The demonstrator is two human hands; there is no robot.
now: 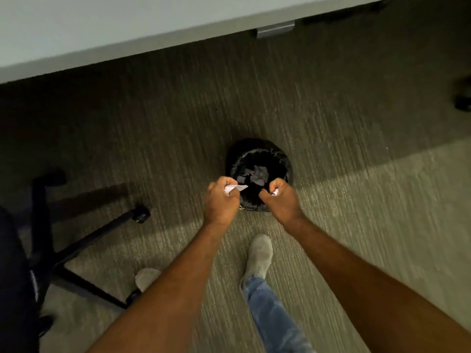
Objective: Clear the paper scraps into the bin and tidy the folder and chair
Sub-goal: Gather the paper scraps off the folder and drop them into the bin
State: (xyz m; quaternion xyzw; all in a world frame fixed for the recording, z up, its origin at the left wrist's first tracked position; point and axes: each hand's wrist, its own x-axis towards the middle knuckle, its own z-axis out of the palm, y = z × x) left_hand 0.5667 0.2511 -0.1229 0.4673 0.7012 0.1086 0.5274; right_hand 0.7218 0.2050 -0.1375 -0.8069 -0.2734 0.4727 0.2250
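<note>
ribbed matt carpet point(331, 128), glossy bin liner point(237, 161)

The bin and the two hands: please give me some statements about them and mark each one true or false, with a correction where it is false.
1. Both hands are held over the bin. True.
2. The left hand is empty. False: it is closed on a white paper scrap that sticks out toward the bin.
3. The bin already has crumpled paper inside. True.
4. The bin stands on the table. False: it stands on the carpet, in front of the table edge.
5. The right hand holds a folder. False: only a small bit of white paper shows in its closed fingers.
6. The chair base is to the left of the person. True.
</note>
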